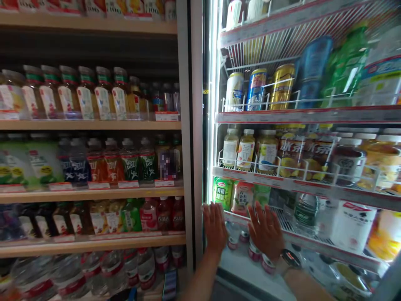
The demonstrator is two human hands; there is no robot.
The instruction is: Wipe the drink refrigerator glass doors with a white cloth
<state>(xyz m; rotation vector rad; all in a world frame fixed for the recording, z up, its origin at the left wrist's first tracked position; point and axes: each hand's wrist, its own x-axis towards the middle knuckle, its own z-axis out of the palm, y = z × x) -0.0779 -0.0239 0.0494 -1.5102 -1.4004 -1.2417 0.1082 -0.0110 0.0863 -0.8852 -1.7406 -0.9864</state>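
At the lower front of the lit drinks cooler (213,104), the left hand (214,228) and the right hand (266,230) are both spread wide, palms forward and fingers apart, holding nothing; whether they rest on a glass door or hover, I cannot tell. A wristwatch (290,259) sits on the right wrist. Just beneath the hands stand red-and-white cans (255,252), and just above them a green juice carton (222,193) sits on a wire shelf (300,236), untaken. Higher up are bottled teas (246,148) and gold cans (282,86); to the left, wooden shelves (94,124) carry rows of bottled drinks (103,94).
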